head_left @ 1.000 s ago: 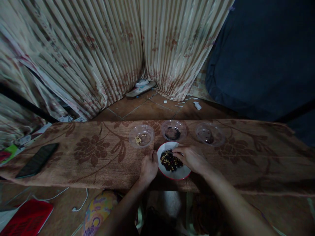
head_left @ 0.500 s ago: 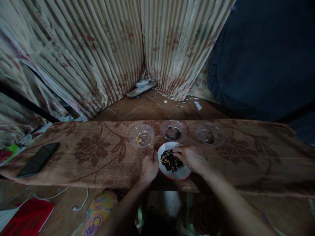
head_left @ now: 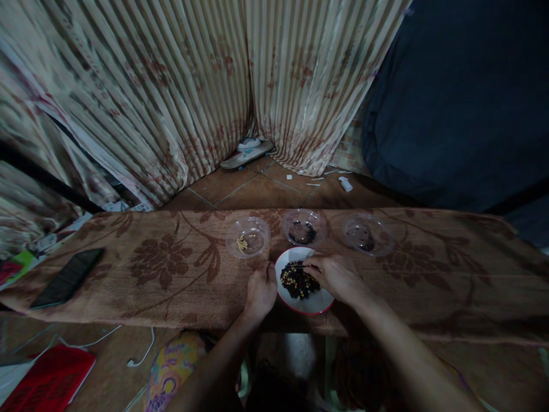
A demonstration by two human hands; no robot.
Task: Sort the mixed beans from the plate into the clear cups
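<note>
A white plate (head_left: 316, 301) with a red rim holds a pile of dark and yellow beans (head_left: 299, 280). At its left edge my left hand (head_left: 261, 289) is closed, thumb at the rim. My right hand (head_left: 337, 276) reaches over the plate from the right, pinching thin metal tweezers (head_left: 297, 266) whose tips are at the top of the pile. Behind the plate stand three clear plastic bowls: the left bowl (head_left: 261, 226) with some yellow beans, the middle bowl (head_left: 321, 220) with small black ones, the right bowl (head_left: 384, 234) with a few dark reddish ones.
A patterned brown cloth (head_left: 163, 263) covers the long narrow table. A dark phone (head_left: 66, 278) lies at the left end. Beyond are striped curtains (head_left: 171, 86), a skateboard (head_left: 247, 155) on the floor and a dark blue cover (head_left: 454, 103). A red bag (head_left: 55, 377) is at the lower left.
Almost nothing differs. The tweezers and my right hand have shifted very slightly over the pile; my left hand stays at the plate's edge.
</note>
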